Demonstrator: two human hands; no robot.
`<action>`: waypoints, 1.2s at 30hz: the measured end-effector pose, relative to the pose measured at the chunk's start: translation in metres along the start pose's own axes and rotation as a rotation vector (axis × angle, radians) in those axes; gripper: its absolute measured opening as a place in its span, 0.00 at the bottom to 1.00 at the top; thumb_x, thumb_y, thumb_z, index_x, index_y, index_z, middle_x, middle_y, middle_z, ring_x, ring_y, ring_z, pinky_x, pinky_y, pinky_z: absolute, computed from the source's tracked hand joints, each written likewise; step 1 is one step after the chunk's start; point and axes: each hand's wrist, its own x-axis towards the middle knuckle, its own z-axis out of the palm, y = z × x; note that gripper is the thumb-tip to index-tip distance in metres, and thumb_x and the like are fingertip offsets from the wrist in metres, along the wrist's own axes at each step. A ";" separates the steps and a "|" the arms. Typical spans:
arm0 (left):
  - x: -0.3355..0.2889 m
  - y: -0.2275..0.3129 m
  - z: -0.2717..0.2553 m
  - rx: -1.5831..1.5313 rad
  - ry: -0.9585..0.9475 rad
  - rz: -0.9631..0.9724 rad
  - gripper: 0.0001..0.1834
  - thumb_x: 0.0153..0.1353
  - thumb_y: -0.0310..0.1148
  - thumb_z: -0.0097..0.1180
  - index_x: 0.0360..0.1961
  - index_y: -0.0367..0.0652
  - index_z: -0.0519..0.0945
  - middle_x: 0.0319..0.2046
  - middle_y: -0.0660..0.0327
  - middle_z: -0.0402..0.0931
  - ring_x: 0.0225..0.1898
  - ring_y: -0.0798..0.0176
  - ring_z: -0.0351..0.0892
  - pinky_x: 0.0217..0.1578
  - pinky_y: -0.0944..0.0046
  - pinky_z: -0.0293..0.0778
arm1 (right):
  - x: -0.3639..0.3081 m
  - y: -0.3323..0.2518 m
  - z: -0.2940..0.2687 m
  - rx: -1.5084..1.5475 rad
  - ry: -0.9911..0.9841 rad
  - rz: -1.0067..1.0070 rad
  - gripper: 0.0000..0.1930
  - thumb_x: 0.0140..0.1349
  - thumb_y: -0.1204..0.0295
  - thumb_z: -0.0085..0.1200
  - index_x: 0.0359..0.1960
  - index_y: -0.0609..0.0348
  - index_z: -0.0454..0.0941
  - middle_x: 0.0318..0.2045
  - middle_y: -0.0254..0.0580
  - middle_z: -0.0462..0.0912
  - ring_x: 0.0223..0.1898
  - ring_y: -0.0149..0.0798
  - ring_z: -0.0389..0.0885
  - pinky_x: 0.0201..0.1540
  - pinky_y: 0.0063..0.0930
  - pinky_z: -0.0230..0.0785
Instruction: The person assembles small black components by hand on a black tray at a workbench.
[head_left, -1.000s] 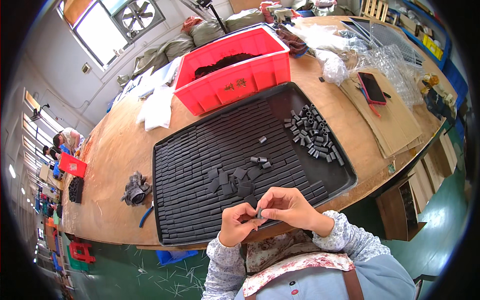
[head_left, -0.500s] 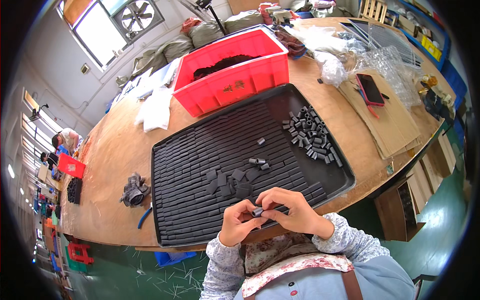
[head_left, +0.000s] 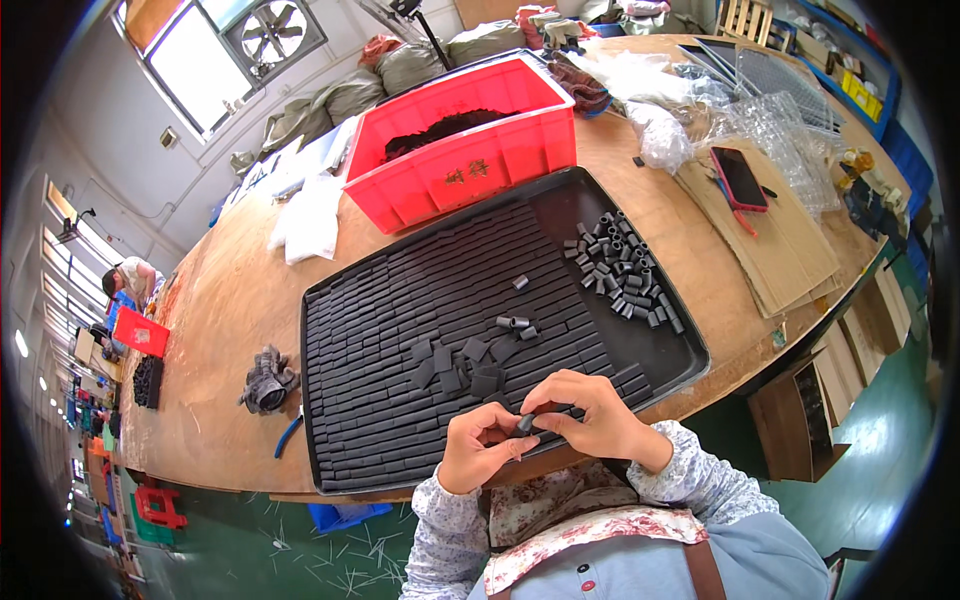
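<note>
Both my hands meet over the near edge of a large black tray [head_left: 655,345]. My left hand [head_left: 480,445] and my right hand [head_left: 588,418] pinch one small dark grey tube [head_left: 524,424] between their fingertips, which partly hide it. Rows of black pieces [head_left: 400,300] packed side by side fill most of the tray. On top of them, just beyond my hands, lie several loose flat black squares [head_left: 485,380]. A few short tubes [head_left: 515,322] rest behind these. A heap of similar short tubes [head_left: 625,265] sits at the tray's right side.
Behind the tray stands a red plastic bin [head_left: 470,165] with black material inside. A crumpled grey glove [head_left: 268,380] and blue-handled pliers [head_left: 288,436] lie left of it. To the right, a phone [head_left: 739,180] rests on cardboard [head_left: 780,245]. Another person [head_left: 135,280] works far left.
My right hand has shifted slightly, and the tube between my fingertips has turned, its open end no longer facing up toward me. The tray's other pieces look unchanged.
</note>
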 end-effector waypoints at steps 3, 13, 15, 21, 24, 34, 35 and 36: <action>0.000 0.000 -0.001 0.002 -0.011 -0.005 0.09 0.53 0.21 0.66 0.32 0.32 0.77 0.29 0.61 0.79 0.26 0.74 0.79 0.26 0.75 0.76 | 0.001 -0.006 0.002 -0.278 0.047 -0.188 0.13 0.49 0.83 0.61 0.38 0.57 0.79 0.34 0.39 0.81 0.38 0.42 0.79 0.40 0.31 0.73; -0.002 0.000 -0.002 0.049 -0.082 -0.004 0.11 0.53 0.24 0.68 0.35 0.32 0.78 0.31 0.61 0.80 0.31 0.73 0.80 0.31 0.74 0.76 | -0.004 -0.002 0.001 -0.284 0.045 -0.293 0.10 0.48 0.85 0.61 0.31 0.58 0.81 0.36 0.37 0.82 0.37 0.39 0.79 0.39 0.29 0.74; -0.001 0.003 -0.001 0.082 -0.096 0.001 0.12 0.53 0.24 0.68 0.36 0.32 0.79 0.32 0.60 0.80 0.32 0.72 0.81 0.33 0.73 0.77 | -0.006 -0.006 -0.001 -0.328 0.053 -0.324 0.09 0.48 0.85 0.61 0.31 0.58 0.81 0.36 0.38 0.82 0.37 0.40 0.80 0.39 0.29 0.74; 0.013 0.009 -0.020 1.019 0.319 0.494 0.19 0.37 0.33 0.74 0.34 0.44 0.84 0.37 0.61 0.78 0.43 0.53 0.72 0.42 0.58 0.71 | -0.017 -0.005 -0.043 -0.334 0.538 0.071 0.07 0.51 0.86 0.59 0.31 0.64 0.77 0.31 0.44 0.82 0.33 0.39 0.82 0.37 0.26 0.74; 0.011 0.005 -0.020 1.025 0.288 0.436 0.19 0.37 0.34 0.75 0.33 0.46 0.84 0.37 0.64 0.78 0.44 0.54 0.69 0.47 0.57 0.68 | -0.024 0.004 -0.063 -0.422 0.616 0.222 0.06 0.52 0.84 0.59 0.31 0.64 0.77 0.27 0.45 0.80 0.31 0.42 0.81 0.36 0.29 0.73; 0.011 -0.001 -0.019 0.704 0.223 0.396 0.16 0.37 0.27 0.75 0.27 0.42 0.80 0.29 0.63 0.77 0.29 0.60 0.72 0.34 0.63 0.69 | -0.008 0.004 -0.064 -0.898 0.339 -0.002 0.05 0.52 0.79 0.58 0.30 0.56 0.79 0.33 0.40 0.78 0.38 0.47 0.75 0.43 0.36 0.68; 0.010 -0.001 -0.017 0.711 0.228 0.395 0.16 0.37 0.27 0.75 0.27 0.42 0.80 0.29 0.63 0.77 0.29 0.60 0.72 0.34 0.63 0.69 | 0.001 0.004 -0.056 -0.846 0.313 -0.055 0.06 0.51 0.80 0.57 0.31 0.57 0.79 0.33 0.40 0.78 0.39 0.46 0.75 0.43 0.35 0.68; 0.009 -0.002 -0.016 0.643 0.229 0.343 0.15 0.39 0.25 0.73 0.29 0.40 0.80 0.31 0.62 0.76 0.33 0.62 0.74 0.35 0.64 0.73 | 0.010 0.004 -0.046 -0.794 0.285 -0.107 0.07 0.51 0.81 0.56 0.32 0.58 0.79 0.33 0.41 0.78 0.39 0.46 0.76 0.43 0.35 0.69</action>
